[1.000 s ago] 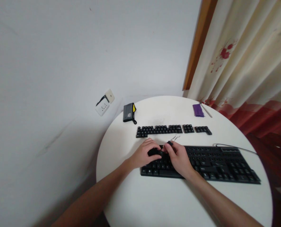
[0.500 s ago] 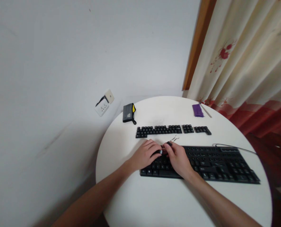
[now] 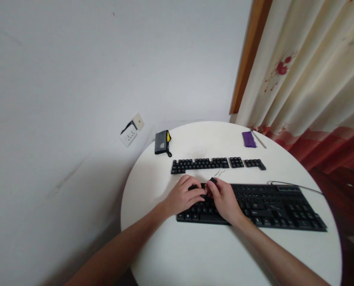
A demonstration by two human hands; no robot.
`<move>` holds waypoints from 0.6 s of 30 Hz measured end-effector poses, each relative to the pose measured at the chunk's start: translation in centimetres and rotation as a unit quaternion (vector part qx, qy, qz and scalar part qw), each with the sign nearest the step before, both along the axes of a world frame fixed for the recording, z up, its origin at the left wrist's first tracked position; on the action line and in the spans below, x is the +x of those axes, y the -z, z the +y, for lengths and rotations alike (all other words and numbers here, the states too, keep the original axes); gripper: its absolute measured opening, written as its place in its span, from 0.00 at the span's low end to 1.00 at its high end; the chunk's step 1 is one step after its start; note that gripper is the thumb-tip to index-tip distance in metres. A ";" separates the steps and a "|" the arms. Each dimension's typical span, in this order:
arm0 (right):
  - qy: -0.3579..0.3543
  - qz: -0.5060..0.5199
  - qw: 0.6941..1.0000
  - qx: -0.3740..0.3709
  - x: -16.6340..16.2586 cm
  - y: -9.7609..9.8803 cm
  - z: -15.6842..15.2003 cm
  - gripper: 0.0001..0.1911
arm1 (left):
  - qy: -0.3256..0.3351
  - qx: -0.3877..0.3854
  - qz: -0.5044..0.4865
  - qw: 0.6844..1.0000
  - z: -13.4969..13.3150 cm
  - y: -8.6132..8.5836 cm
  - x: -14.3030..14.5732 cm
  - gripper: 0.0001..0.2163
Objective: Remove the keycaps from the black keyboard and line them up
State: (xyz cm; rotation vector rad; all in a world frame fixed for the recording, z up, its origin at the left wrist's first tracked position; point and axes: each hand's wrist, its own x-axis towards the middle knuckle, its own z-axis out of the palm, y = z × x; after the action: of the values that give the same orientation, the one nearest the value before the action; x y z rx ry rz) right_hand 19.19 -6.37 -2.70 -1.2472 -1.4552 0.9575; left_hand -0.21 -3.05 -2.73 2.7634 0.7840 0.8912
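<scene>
A black keyboard (image 3: 272, 210) lies on the white round table, many of its key positions bare in the upper rows and toward the right. Over its left part, my right hand (image 3: 226, 200) is closed around a keycap puller (image 3: 213, 180), whose black handle shows by the thumb and whose thin wire ends point away from me. My left hand (image 3: 184, 196) is beside it, fingers bent and thumb and fingertips drawn together close to the right fingers. Whatever lies between the left fingertips is hidden. Behind the hands, removed black keycaps (image 3: 205, 163) stand in neat rows.
A dark grey pouch (image 3: 161, 143) with a yellow patch sits at the table's far left edge. A purple cloth (image 3: 249, 139) and a slim pale stick (image 3: 259, 139) lie at the far right. The keyboard's cable (image 3: 299, 186) runs off rightward. A wall socket (image 3: 129, 135) is at left.
The dark piece seen between my left thumb and forefinger no longer shows there. My left fingertips have shifted slightly toward my right hand, which stays nearly in place with the puller.
</scene>
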 end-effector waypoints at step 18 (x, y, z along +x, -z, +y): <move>0.018 0.019 0.999 -0.018 0.2 0.2 0.3 0.21 | -0.202 0.000 0.011 0.979 6.6 0.1 -2.6 0.03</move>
State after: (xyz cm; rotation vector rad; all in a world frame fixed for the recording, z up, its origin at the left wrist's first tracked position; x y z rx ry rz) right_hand 19.38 -6.06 -2.91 -1.2701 -1.3867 0.9827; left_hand -2.76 3.51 -2.82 2.6593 1.3829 0.9196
